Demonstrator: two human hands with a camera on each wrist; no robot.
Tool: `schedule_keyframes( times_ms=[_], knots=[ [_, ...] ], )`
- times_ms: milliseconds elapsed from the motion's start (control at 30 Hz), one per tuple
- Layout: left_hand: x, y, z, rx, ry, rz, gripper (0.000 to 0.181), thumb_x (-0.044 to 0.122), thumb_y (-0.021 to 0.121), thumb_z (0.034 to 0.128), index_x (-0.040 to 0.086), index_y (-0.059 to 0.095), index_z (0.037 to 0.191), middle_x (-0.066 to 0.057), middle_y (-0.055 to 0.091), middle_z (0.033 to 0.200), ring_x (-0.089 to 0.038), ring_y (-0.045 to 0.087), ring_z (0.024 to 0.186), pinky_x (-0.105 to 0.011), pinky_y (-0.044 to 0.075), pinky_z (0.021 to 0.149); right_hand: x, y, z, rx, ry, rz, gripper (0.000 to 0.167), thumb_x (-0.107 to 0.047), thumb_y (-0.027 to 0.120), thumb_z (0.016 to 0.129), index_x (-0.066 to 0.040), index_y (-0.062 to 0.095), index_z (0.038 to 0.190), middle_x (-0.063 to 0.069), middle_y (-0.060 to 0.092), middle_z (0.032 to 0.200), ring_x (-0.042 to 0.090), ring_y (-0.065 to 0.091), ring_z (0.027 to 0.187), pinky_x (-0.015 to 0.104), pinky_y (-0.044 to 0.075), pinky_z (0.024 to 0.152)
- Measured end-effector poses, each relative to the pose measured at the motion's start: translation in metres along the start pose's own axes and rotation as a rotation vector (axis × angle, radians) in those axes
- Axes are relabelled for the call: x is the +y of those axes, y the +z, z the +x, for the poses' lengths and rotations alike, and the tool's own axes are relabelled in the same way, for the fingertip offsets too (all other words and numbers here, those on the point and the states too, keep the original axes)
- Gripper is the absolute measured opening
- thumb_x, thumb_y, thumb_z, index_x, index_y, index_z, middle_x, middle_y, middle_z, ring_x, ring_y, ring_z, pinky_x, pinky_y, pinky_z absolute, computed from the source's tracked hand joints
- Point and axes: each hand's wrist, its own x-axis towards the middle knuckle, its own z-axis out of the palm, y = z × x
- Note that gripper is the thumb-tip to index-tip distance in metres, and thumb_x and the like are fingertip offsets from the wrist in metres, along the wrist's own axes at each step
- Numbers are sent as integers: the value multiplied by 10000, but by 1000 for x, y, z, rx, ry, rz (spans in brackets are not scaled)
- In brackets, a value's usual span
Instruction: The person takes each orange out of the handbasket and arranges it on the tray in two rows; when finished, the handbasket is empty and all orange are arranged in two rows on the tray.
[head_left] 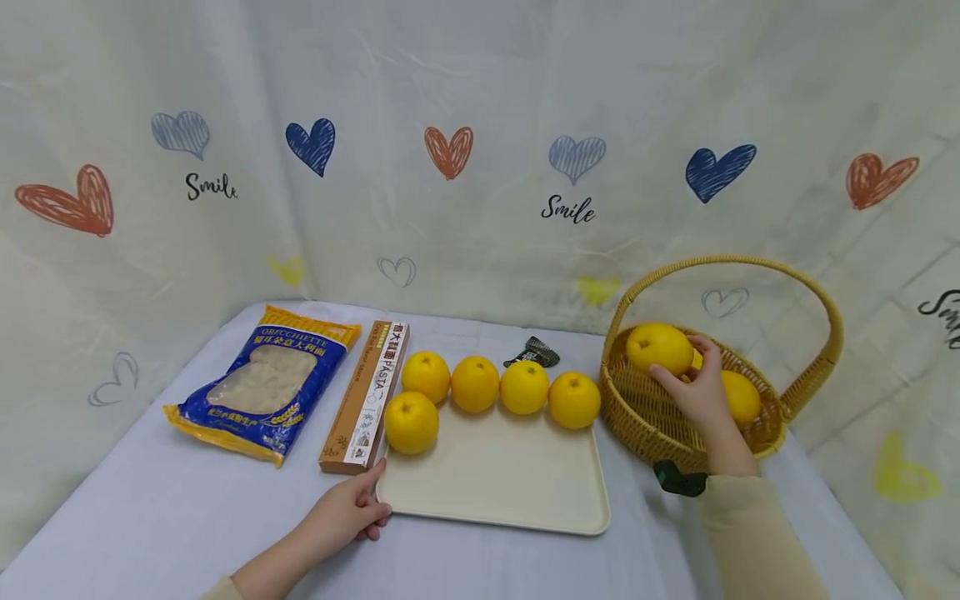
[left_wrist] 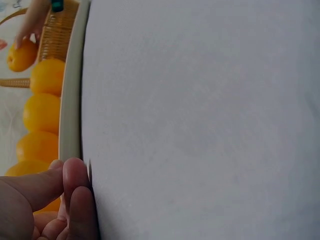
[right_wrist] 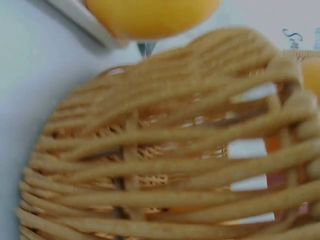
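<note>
Over the wicker basket [head_left: 639,417] at right, right hand [head_left: 703,390] is gripping an orange [head_left: 657,348]; left hand [head_left: 347,510] is pinching the tray [head_left: 498,479] near left.

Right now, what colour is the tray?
The tray is cream, clearest in the head view.

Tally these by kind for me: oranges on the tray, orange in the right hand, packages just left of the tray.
Oranges on the tray: 5
Held orange in the right hand: 1
Blue-and-yellow pasta bag: 1
Pasta box: 1
Total: 8
</note>
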Motion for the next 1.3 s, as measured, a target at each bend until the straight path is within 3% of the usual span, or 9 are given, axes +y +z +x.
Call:
schedule_keyframes(
  times_ms=[133, 200, 433, 667, 833, 1167, 1300],
  knots=[
    [0, 0, 0, 0, 4, -4, 712, 146, 642, 823, 10, 268, 1413, 14, 607, 636, -107, 547, 515, -257, 453, 488, -5, 4, -4, 48, 7, 46, 626, -247, 578, 881, -178, 111, 1291, 164, 165, 1410, 71, 429, 950, 46, 392, 682],
    [-1, 0, 0, 1, 5, -6, 711, 144, 643, 824, 8, 268, 1413, 14, 607, 634, -106, 549, 514, -262, 458, 490, -7, 7, -7, 67, -6, 53, 640, -219, 583, 877, -173, 109, 1305, 151, 191, 1372, 19, 409, 912, 45, 392, 684],
    [-3, 1, -1, -8, 3, -24, 717, 146, 646, 823, 0, 263, 1412, 12, 610, 641, -105, 558, 520, -272, 475, 504, -17, 16, -18, 53, -92, 86, 806, -119, 580, 871, -216, 38, 1460, 131, 140, 1415, 42, 373, 1027, 24, 390, 711],
    [-6, 0, 3, -26, 3, -21, 727, 172, 646, 826, 10, 256, 1417, 23, 612, 644, -98, 555, 524, -268, 471, 509, -32, 32, -22, 79, -170, 219, 702, 23, 599, 824, -223, 219, 1361, -135, 268, 1210, 16, 478, 886, 66, 440, 681],
    [-5, 0, 4, -23, -2, -18, 728, 178, 649, 824, 12, 259, 1417, 21, 611, 643, -100, 555, 524, -268, 471, 511, -36, 41, -27, 58, -169, 217, 666, 15, 603, 824, -169, 221, 1337, -117, 330, 1146, 19, 474, 916, 59, 433, 730],
    [0, -1, 2, -10, 2, -13, 722, 165, 651, 822, 13, 268, 1414, 16, 611, 644, -100, 554, 519, -267, 469, 506, -43, 59, -33, -47, -180, 202, 633, -40, 580, 842, -87, 188, 1336, -4, 312, 1224, 52, 427, 994, 69, 410, 780],
    [0, -1, 1, -10, 3, -15, 724, 162, 652, 821, 9, 266, 1414, 15, 613, 644, -101, 557, 518, -271, 471, 507, -46, 68, -34, -89, -219, 133, 684, -45, 551, 853, -109, 175, 1420, 104, 293, 1345, 132, 392, 1081, 203, 380, 880]
  ],
)
